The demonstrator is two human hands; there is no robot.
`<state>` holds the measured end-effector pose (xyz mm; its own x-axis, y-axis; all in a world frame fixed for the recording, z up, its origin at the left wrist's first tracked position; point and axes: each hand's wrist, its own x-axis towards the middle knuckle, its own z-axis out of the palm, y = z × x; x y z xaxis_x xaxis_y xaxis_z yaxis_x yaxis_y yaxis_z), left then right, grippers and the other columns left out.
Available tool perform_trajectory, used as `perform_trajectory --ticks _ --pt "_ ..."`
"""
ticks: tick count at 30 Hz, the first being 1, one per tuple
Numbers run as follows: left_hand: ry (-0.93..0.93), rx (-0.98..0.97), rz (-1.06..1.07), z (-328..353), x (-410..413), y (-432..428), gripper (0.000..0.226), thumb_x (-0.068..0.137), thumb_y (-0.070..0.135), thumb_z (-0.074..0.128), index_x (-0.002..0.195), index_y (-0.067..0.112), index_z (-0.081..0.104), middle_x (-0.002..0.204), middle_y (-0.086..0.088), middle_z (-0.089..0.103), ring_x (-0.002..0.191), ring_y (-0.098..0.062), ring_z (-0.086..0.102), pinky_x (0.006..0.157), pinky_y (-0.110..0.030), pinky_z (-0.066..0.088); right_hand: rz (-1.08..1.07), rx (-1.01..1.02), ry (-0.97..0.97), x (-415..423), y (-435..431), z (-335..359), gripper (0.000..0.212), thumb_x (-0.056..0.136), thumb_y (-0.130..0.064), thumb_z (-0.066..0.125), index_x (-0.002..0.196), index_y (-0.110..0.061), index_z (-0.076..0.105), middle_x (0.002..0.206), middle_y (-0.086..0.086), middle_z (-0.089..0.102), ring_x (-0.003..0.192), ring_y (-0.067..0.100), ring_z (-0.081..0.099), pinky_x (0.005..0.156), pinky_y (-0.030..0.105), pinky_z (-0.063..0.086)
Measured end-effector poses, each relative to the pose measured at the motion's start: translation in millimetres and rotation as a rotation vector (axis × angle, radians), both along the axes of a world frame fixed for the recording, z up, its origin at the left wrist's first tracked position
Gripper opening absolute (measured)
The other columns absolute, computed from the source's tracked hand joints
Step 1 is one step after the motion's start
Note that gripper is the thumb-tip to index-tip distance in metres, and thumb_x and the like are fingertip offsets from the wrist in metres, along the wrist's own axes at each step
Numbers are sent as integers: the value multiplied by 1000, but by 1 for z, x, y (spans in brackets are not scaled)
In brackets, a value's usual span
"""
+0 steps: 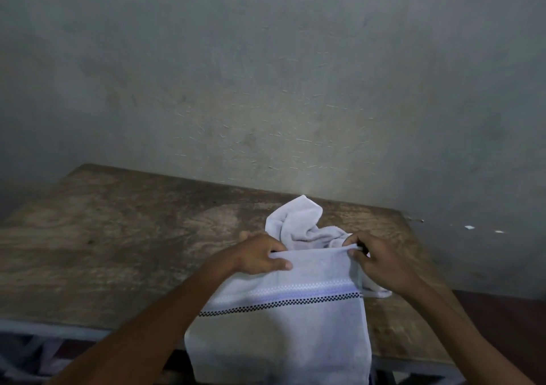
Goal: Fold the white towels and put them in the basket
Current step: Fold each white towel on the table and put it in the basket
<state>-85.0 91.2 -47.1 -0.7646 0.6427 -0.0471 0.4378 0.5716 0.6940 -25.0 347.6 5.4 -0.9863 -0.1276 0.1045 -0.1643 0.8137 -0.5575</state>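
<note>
Head view, and both hands are up on the white towel (280,334): left hand (260,256) and right hand (381,262) each have their grip pinched tight on its raised top fold. The towel lies on the table (118,237), far end bunched up behind the hands, near end hanging over the front edge. The danger, I'd say: that hanging weight drags the cloth off if either pinch loosens, and the crumpled heap could get folded in crooked. No basket in sight.

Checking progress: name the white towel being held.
The banded towel, its top edge pinched by left hand and right hand, draped over the table edge; the crumpled towel lies behind it.
</note>
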Motion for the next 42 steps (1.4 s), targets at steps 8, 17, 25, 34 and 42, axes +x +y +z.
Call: perform_trajectory --ticks 8,17,25,34,42 --pt "-8 -40 14 40 13 -48 27 81 51 64 68 28 56 69 11 53 67 -4 49 69 -29 38 16 -26 -1 -4 -17 1 13 92 -10 54 92 -19 63 89 -3 67 82 4 59 63 9 40" --pt "26 110 72 83 30 -87 19 77 32 75 75 26 57 71 12 59 62 0 52 60 -17 40 66 -92 91 -5 -42 38 27 88 -2 58 81 -29 59 86 -10 66 75 2 57 65 14 40" --pt "190 -328 120 102 29 -147 21 86 49 59 81 29 63 84 8 64 86 -9 58 90 -34 33 8 -33 101 14 -26 69 16 91 -7 55 85 -21 60 80 -12 59 68 0 50 53 6 37" --pt "32 52 316 85 40 -175 47 62 63 69 84 21 73 83 3 73 74 -9 66 65 -18 47 -6 -58 75 17 -25 63 13 87 -1 61 88 -13 66 79 -13 63 70 -4 56 56 1 38" --pt "110 227 406 140 33 -178 9 85 13 66 87 6 71 76 -3 69 66 -5 58 61 -18 44 48 -163 69 -6 -25 118 15 81 0 68 73 -12 64 69 2 66 60 5 60 55 13 45"
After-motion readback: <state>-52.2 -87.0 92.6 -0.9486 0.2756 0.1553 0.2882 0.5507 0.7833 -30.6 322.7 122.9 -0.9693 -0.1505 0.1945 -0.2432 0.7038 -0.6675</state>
